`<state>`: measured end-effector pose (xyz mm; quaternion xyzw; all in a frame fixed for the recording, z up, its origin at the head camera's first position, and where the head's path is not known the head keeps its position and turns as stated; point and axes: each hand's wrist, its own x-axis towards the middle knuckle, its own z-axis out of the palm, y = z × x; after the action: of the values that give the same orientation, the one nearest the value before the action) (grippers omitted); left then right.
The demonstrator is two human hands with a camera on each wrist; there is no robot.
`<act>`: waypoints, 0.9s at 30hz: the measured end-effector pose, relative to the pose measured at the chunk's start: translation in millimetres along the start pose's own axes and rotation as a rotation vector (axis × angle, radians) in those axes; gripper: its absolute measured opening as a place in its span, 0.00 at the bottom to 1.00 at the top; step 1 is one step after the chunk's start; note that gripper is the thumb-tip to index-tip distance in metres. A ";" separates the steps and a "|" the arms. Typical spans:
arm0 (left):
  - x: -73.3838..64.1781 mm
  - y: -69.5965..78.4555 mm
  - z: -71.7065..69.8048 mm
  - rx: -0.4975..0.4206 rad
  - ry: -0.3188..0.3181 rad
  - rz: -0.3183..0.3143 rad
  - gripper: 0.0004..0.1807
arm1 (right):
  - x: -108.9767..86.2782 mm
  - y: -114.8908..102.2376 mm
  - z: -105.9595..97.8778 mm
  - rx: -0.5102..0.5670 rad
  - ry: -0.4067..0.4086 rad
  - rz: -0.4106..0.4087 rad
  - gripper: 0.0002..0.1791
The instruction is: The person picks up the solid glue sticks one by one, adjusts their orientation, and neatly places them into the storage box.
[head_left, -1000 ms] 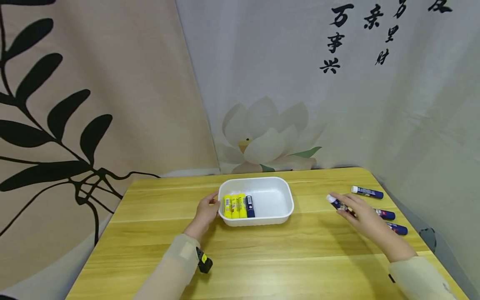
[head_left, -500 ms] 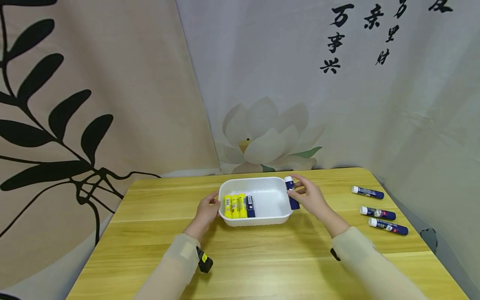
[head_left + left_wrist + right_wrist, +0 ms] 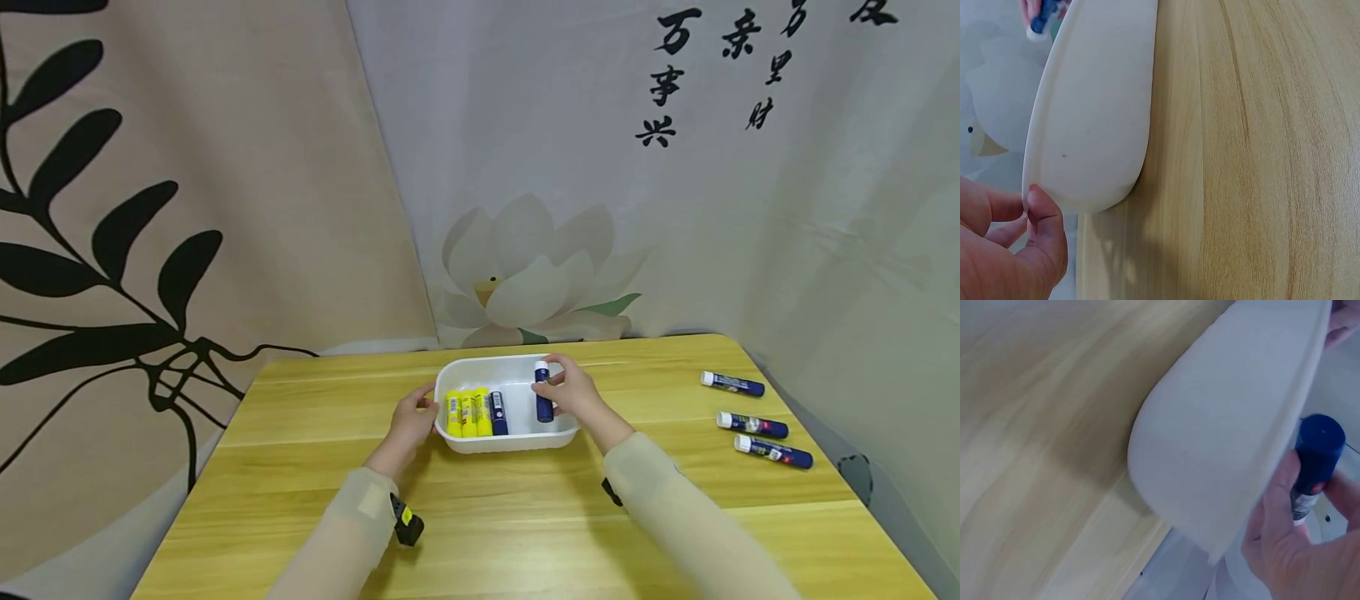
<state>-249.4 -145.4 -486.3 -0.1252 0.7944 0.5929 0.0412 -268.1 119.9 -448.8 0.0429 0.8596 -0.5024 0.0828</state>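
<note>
A white plastic tray (image 3: 465, 446) sits on the table, and my left hand (image 3: 412, 419) pinches its left rim. In the left wrist view the thumb and fingers (image 3: 1044, 215) meet at that rim. My right hand (image 3: 577, 393) holds a blue glue stick (image 3: 543, 400) with a white cap over the tray's right half, cap end toward the back. The right wrist view shows this glue stick (image 3: 1319, 450) between thumb and fingers, close to the tray wall. Inside the tray, three yellow glue sticks (image 3: 468, 414) lie side by side at the left, with one blue glue stick (image 3: 498, 413) beside them.
Three more blue glue sticks with white caps, a far one (image 3: 732, 384), a middle one (image 3: 752, 425) and a near one (image 3: 773, 451), lie on the wooden table (image 3: 510, 525) at the right. A printed cloth (image 3: 540, 167) hangs behind the table's back edge.
My right hand has carried the blue glue stick leftward from the right side of the table, past the tray's right rim to over its inside. The left hand stays at the rim.
</note>
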 end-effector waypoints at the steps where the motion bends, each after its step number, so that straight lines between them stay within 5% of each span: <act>1: 0.1 -0.4 -0.4 -0.003 -0.001 0.001 0.24 | 2.3 -1.1 5.2 -0.021 -0.003 0.004 0.30; 12: -0.4 -0.2 -0.2 -0.009 -0.015 -0.001 0.24 | 21.9 -0.2 48.8 -0.152 -0.086 0.071 0.27; 27: -0.1 1.1 -0.9 -0.013 -0.014 -0.016 0.24 | 28.5 1.8 61.8 -0.294 -0.142 0.080 0.27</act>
<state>-249.5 -145.9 -484.9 -0.1276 0.7891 0.5987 0.0504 -289.7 66.7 -485.4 0.0288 0.9134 -0.3693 0.1688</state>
